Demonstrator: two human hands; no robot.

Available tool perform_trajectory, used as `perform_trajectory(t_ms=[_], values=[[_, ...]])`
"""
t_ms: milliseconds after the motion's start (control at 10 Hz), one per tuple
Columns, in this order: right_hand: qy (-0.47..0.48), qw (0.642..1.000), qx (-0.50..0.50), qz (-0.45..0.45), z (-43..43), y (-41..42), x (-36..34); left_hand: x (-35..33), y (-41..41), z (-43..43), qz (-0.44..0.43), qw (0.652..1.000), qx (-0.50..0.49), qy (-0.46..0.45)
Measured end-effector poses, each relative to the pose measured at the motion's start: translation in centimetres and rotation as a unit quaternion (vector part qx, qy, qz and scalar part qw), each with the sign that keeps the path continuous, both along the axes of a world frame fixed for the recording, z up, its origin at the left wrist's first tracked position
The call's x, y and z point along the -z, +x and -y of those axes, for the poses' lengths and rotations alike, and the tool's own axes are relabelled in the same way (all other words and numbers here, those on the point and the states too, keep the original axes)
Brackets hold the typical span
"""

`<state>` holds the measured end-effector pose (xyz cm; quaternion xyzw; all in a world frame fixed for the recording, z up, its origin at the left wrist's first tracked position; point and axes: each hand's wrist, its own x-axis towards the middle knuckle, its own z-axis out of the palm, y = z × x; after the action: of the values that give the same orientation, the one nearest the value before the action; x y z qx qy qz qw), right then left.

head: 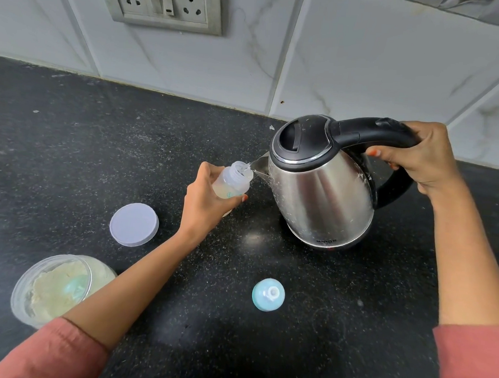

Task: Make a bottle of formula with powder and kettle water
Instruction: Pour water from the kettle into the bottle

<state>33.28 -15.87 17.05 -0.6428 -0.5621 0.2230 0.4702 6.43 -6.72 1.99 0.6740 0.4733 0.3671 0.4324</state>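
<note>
My left hand (pixel 205 198) grips a small clear baby bottle (pixel 233 182), tilted with its open mouth toward the kettle's spout. My right hand (pixel 419 158) holds the black handle of a steel kettle (pixel 321 193), tipped leftward. A thin stream of water runs from the spout into the bottle's mouth. Pale liquid or powder shows low in the bottle. An open clear jar of cream powder (pixel 58 288) with a teal scoop inside stands at the front left, partly behind my left forearm.
The jar's white lid (pixel 134 224) lies flat on the black speckled counter (pixel 69 154). The bottle's teal nipple cap (pixel 268 294) rests near the front middle. A tiled wall with a switch-and-socket plate (pixel 163 2) runs along the back.
</note>
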Motion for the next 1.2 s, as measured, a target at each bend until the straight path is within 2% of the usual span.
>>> perform_trajectory(t_ms=[1200], values=[[-0.006, 1.0, 0.002, 0.019, -0.18, -0.27, -0.17, -0.06, 0.13, 0.03, 0.009, 1.0, -0.006, 0.007]])
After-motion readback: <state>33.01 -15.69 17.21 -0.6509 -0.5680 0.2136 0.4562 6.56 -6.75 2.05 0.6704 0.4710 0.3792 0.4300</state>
